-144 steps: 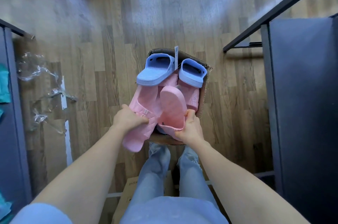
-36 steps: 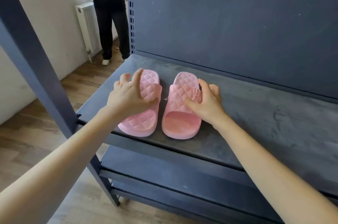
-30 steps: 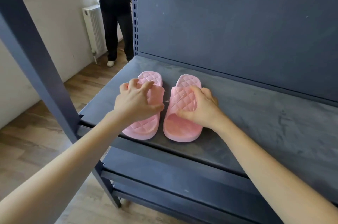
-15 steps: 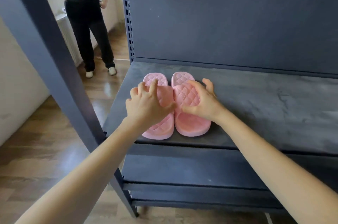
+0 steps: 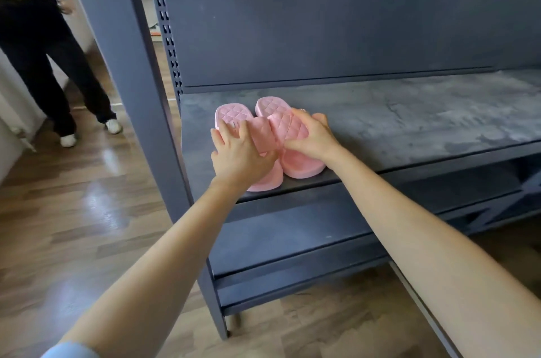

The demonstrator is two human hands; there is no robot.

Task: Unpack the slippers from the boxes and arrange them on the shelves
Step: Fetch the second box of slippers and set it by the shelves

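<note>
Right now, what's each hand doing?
Left hand: open, fingers spread on the left pink slipper.
Right hand: grips the right pink slipper by its strap.

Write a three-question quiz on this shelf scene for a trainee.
1. True or false: the left slipper and the right slipper rest side by side on the same shelf.
2. Choose one: the pink pair sits A) near the shelf's left end, B) mid-shelf, C) at its right end.
3. Fill in: the left hand rests on the ___ slipper, while the right hand holds the other's strap.
Key: 1 true; 2 A; 3 left.
</note>
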